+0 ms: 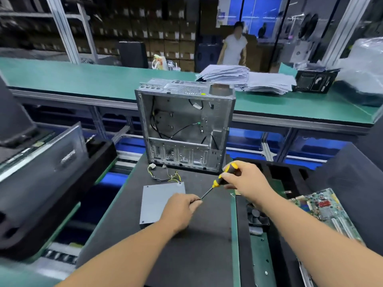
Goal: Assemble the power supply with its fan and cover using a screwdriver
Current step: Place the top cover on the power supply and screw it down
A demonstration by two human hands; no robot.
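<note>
The grey power supply (159, 200) lies flat on the dark mat, its plain cover facing up and its yellow-and-black cable bundle (163, 175) trailing toward the case. My right hand (247, 180) grips the yellow-and-black screwdriver (222, 179) by its handle, the shaft slanting down to the left. My left hand (180, 210) sits over the supply's right edge, its fingers pinched at the screwdriver tip; whatever they pinch is too small to see. A black fan (257, 216) lies to the right, partly behind my right forearm.
An open metal computer case (184, 125) stands upright behind the supply. A green motherboard (323, 206) lies at the right. Black foam trays (41, 183) sit on the left. Paper stacks (248, 79) and a black box (315, 80) are on the far green bench; a person (234, 46) stands behind it.
</note>
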